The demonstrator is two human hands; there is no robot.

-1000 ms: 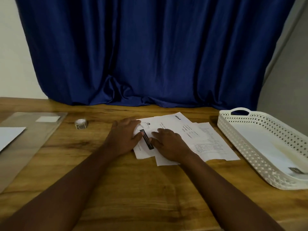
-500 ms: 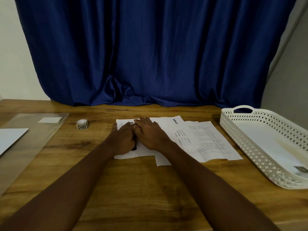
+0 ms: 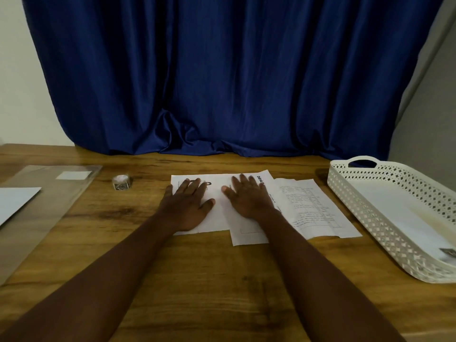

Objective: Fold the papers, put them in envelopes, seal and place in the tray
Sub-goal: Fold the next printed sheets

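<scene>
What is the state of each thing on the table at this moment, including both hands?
left hand: flat, fingers spread, presses on the top paper
right hand: flat, fingers spread, presses on the same paper
top paper: lying flat under both hands
printed sheets: flat, partly overlapped, untouched
tray: upright on the table, white paper inside
sticker roll: on the table, untouched
clear sleeve: flat, white paper on it

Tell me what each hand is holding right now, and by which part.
Nothing is gripped. The left hand and right hand lie flat, fingers straight, pressing on the top sheet of paper, left hand near its left edge, right hand near its middle.
</scene>
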